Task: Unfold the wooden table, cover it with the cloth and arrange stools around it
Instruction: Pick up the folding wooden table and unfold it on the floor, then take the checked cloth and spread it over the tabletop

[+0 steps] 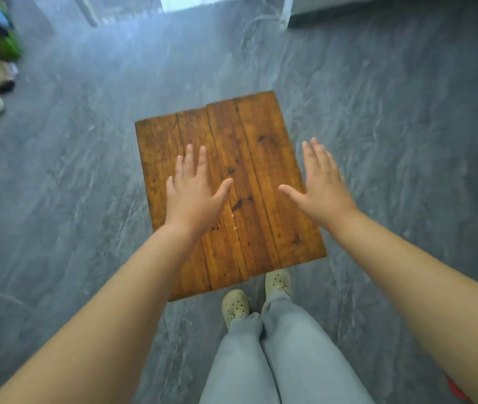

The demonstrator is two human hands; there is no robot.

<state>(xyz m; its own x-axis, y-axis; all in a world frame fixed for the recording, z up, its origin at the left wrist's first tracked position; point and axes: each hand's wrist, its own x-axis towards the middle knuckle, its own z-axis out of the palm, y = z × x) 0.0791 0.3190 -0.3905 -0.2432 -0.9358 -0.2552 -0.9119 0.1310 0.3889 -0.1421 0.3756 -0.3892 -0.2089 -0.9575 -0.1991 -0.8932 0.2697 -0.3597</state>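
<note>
Both arms reach out over the wooden table [249, 170]. Left hand [192, 193] and right hand [321, 185] are spread flat, palms down (fingers straight, gripping nothing).

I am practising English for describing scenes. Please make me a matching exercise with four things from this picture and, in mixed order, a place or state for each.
Things:
1. wooden table
2. left hand
3. right hand
4. cream clogs

Descriptions:
A. on the grey floor, at the table's near edge
B. bare, uncovered brown planks
C. open, above the table's right edge
D. open, above the table's left planks

Pairs: 1-B, 2-D, 3-C, 4-A
</note>
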